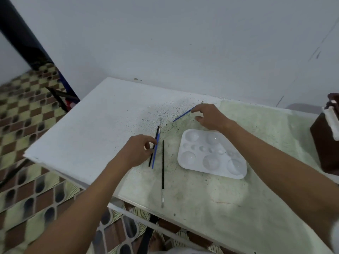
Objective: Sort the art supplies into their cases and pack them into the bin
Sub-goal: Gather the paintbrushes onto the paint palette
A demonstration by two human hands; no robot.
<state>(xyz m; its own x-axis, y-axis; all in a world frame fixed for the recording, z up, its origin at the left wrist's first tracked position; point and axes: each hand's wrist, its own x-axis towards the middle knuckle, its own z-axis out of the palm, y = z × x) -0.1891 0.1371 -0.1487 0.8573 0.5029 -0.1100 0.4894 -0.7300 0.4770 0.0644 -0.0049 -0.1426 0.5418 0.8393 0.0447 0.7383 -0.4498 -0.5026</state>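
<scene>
You had four brushes loose on the table (220,208), all left of or beyond the white palette (211,154). Your left hand (137,151) pinched two together, a black brush (153,146) and a blue brush (156,149), just left of the palette. Your right hand (209,116) curled over a second blue brush (183,115) beyond the palette's far edge; contact was likely, a firm grasp I could not confirm. A long black brush (163,169) lay untouched between your left hand and the palette.

Risks: the paired brushes could scissor apart and roll, being thin and round. The long brush's tip reached close to the near table edge; a brushing forearm could knock it off.

A brown box (324,143) stood far right of the palette. No cases or bin showed.
</scene>
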